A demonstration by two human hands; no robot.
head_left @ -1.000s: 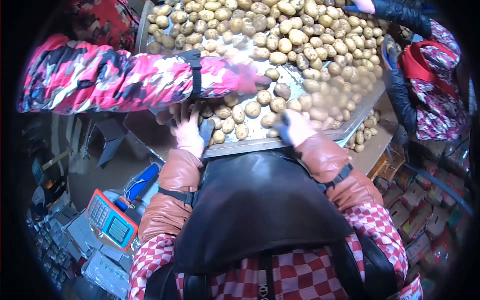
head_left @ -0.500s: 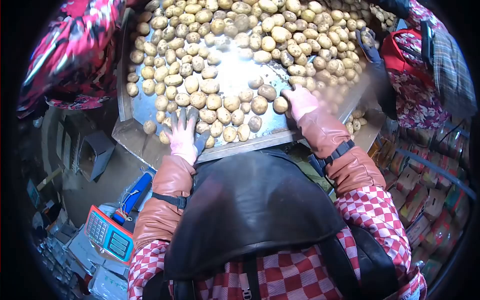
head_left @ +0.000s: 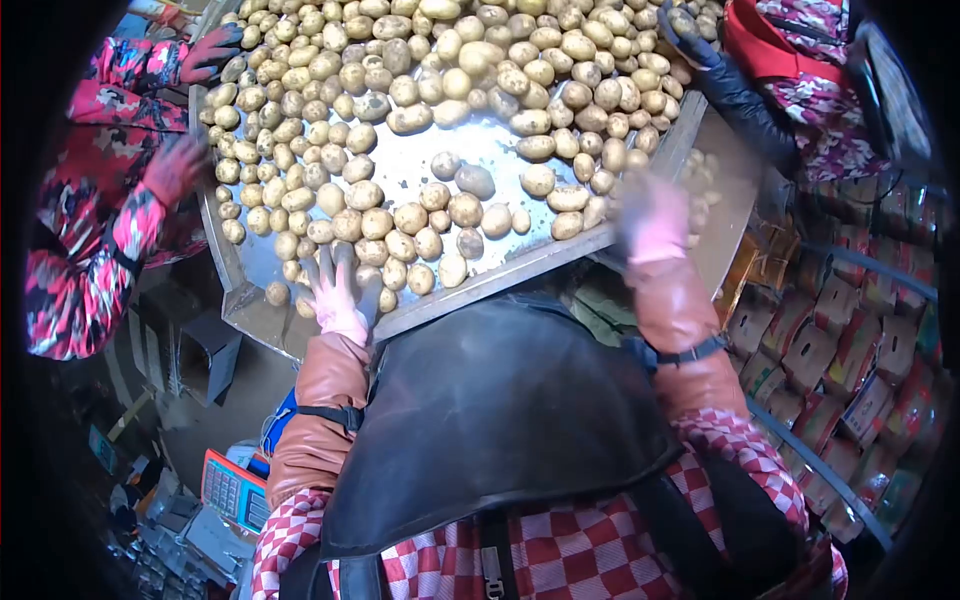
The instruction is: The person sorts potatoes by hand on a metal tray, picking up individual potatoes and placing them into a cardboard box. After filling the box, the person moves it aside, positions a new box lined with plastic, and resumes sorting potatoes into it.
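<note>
Many potatoes lie on a metal-topped sorting table with a raised rim. My left hand, in a pink and grey glove, rests among the potatoes by the near rim. Its fingers are spread, with nothing gripped. Over the right rim is my right hand, smeared by motion; its fingers cannot be made out. Close to it lie several potatoes inside the rim, and more potatoes sit beyond it on a lower ledge.
Another person's gloved hands are at the left edge, and a co-worker's dark glove holds a potato at upper right. A scale stands lower left. Cardboard boxes are stacked at right.
My right hand has moved from the potatoes inside the table out over the right rim. My left hand stays on the potatoes. The left person's hands have come into view.
</note>
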